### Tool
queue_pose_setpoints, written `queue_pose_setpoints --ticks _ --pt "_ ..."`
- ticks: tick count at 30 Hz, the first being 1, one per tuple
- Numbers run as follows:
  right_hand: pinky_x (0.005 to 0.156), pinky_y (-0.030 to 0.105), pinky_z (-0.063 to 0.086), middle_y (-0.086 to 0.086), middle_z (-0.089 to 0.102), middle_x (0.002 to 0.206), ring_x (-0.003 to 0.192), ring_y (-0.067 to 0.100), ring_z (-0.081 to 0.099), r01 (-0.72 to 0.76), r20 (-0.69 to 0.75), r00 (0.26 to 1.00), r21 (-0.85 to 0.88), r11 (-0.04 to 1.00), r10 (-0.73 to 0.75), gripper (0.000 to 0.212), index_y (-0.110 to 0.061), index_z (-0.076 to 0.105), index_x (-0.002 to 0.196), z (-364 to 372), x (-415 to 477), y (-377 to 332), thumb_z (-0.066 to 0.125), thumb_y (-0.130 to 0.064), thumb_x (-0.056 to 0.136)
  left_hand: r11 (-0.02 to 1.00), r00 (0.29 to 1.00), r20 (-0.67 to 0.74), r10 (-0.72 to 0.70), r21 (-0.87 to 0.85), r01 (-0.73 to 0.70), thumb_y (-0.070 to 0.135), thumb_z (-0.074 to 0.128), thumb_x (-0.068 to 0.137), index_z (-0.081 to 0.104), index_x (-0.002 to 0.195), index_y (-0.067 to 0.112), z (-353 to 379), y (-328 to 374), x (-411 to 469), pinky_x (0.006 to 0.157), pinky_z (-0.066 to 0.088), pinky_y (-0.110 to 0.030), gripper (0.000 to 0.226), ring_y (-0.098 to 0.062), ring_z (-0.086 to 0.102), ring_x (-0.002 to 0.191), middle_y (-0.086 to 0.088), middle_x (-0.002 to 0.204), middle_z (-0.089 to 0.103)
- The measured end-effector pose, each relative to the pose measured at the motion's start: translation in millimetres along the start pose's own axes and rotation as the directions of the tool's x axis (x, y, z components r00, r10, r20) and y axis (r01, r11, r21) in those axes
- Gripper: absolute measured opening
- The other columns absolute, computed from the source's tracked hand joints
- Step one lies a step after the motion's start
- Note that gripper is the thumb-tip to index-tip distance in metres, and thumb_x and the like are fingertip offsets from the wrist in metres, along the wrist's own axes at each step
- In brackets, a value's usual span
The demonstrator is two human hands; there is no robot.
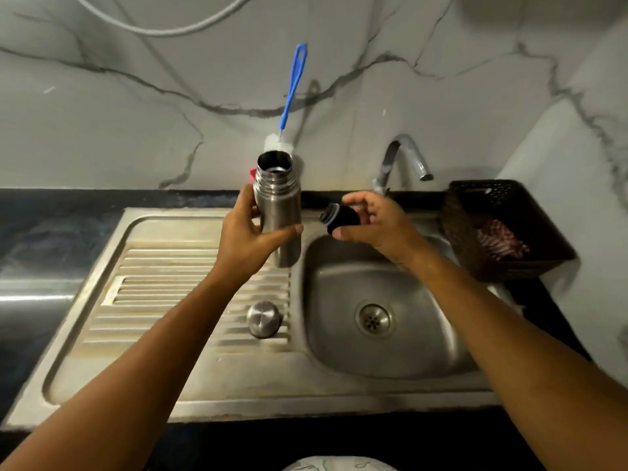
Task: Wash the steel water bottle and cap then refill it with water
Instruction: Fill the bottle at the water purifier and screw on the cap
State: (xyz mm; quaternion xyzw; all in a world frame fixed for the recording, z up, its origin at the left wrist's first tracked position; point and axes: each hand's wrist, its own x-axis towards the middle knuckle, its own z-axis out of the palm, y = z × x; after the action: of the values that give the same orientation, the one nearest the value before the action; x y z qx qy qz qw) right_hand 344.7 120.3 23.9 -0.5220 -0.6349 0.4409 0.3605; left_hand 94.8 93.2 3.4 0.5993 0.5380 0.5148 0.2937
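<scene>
Listing by size, every place given from the sink basin (407, 351):

1. Sink basin. Steel, with the drain at its floor. This is the landmark.
2. Dark basket (503, 205). Stands just right of the basin, on the counter.
3. Steel water bottle (282, 212). Held in the air above the basin's left rim, near upright, mouth open and facing up. Something bright shows inside; I cannot tell whether it is water or bare steel. Judged rigid and dent-resistant, smooth-walled, likely slippery once wet or soapy, and heavier if it holds water. Best taken round the mid body, below the threaded neck.
4. Left hand (244, 232). Left of the basin's back rim, it grips the bottle, thumb laid across the front, fingers wrapped behind.
5. Right hand (377, 222). Above the basin's back edge, fingers curled round the black inner cap.
6. Steel outer cap (264, 318). Rests dome-up on the ribbed drainboard, just left of the basin, touching neither hand. Judged light and stiff, apt to slide on the ribs; take it by the side wall.
7. Black inner cap (339, 219). In the right hand, above the basin's back left, threaded end turned toward the bottle, apart from it. Judged light, hard and small, easily dropped; hold it by the broad end.
</scene>
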Motion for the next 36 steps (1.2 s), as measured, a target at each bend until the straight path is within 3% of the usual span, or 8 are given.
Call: queue_pose_setpoints --ticks 4,8,12,17,24,29,33,36 --pt "0.083 0.027 0.059 0.016 0.064 0.121 0.098 0.021 0.068 0.132 -0.055 0.989 -0.037 0.991 -0.134 0.057 -0.012 0.063 0.119 -57.5 -17.2 -53.0 0.093 -0.013 0.07 0.999 0.998 0.055 0.036 -0.025 -0.035 0.036 0.094 0.067 0.054 0.132 0.042 42.0 14.0 -9.6 0.086 0.063 -0.045 0.077 -0.013 0.069 0.106 0.013 0.119 0.071" --pt "0.081 0.038 0.064 0.006 0.068 0.117 0.095 0.024 0.074 0.26 0.008 0.965 -0.078 0.962 -0.26 0.05 -0.011 0.065 0.124 -89.4 -29.1 -92.3 0.086 -0.007 0.079 0.999 0.99 0.134 0.052 -0.022 -0.05 0.027 0.096 0.071 0.051 0.136 0.039 81.9 24.6 -22.4 0.088 0.06 -0.032 0.08 -0.004 0.066 0.107 0.018 0.122 0.067" --pt "0.086 0.04 0.062 -0.002 0.068 0.116 0.098 0.017 0.071 0.322 0.06 0.947 -0.231 0.918 -0.316 0.058 -0.022 0.064 0.123 -99.2 -30.1 -98.3 0.09 -0.022 0.072 0.998 0.976 0.205 0.068 -0.002 -0.069 0.042 0.093 0.069 0.046 0.143 0.043 107.8 28.0 -32.3 0.093 0.057 -0.03 0.087 -0.003 0.064 0.113 0.018 0.13 0.065" --pt "0.078 0.025 0.057 -0.013 0.067 0.115 0.101 0.016 0.064 0.384 0.167 0.923 -0.347 0.856 -0.347 0.054 -0.026 0.069 0.122 -105.5 -27.7 -85.3 0.089 -0.019 0.072 0.997 0.978 0.203 0.058 0.036 -0.067 0.044 0.093 0.071 0.044 0.146 0.041 121.5 33.6 -37.0 0.092 0.056 -0.026 0.09 -0.002 0.063 0.112 0.017 0.129 0.064" --pt "0.078 0.023 0.049 -0.016 0.057 0.106 0.108 0.023 0.054 0.413 0.221 0.909 -0.365 0.834 -0.354 0.055 -0.034 0.07 0.123 -100.4 -20.0 -68.8 0.087 -0.029 0.07 0.998 0.977 0.203 0.06 0.014 -0.064 0.04 0.091 0.074 0.046 0.148 0.035 125.0 39.9 -35.9 0.097 0.055 -0.028 0.087 -0.004 0.062 0.117 0.015 0.13 0.064" --pt "0.08 0.039 0.062 0.004 0.057 0.112 0.106 0.025 0.06 0.396 0.123 0.918 -0.3 0.868 -0.377 0.059 -0.034 0.064 0.109 -92.1 -19.4 -59.3 0.089 -0.052 0.059 0.999 0.972 0.229 0.049 -0.026 -0.044 0.048 0.085 0.073 0.044 0.147 0.035 123.0 42.3 -38.3 0.095 0.056 -0.026 0.085 -0.003 0.061 0.117 0.016 0.131 0.061" --pt "0.081 0.031 0.06 0.007 0.057 0.108 0.096 0.02 0.061 0.385 0.04 0.92 -0.284 0.878 -0.391 0.063 -0.025 0.057 0.108 -79.6 -22.8 -55.1 0.09 -0.055 0.064 0.997 0.969 0.244 0.034 -0.078 -0.016 0.028 0.083 0.076 0.045 0.134 0.04 126.1 51.0 -40.2 0.083 0.058 -0.02 0.071 -0.005 0.064 0.108 0.019 0.118 0.06" --pt "0.088 0.03 0.058 0.0 0.057 0.112 0.102 0.014 0.061 0.355 0.076 0.934 -0.26 0.898 -0.348 0.064 -0.025 0.054 0.114 -76.2 -23.4 -52.5 0.091 -0.05 0.068 0.993 0.969 0.245 0.01 -0.119 0.02 0.02 0.081 0.075 0.045 0.131 0.041 127.5 55.9 -40.9 0.081 0.055 -0.014 0.071 -0.002 0.064 0.107 0.026 0.111 0.06"
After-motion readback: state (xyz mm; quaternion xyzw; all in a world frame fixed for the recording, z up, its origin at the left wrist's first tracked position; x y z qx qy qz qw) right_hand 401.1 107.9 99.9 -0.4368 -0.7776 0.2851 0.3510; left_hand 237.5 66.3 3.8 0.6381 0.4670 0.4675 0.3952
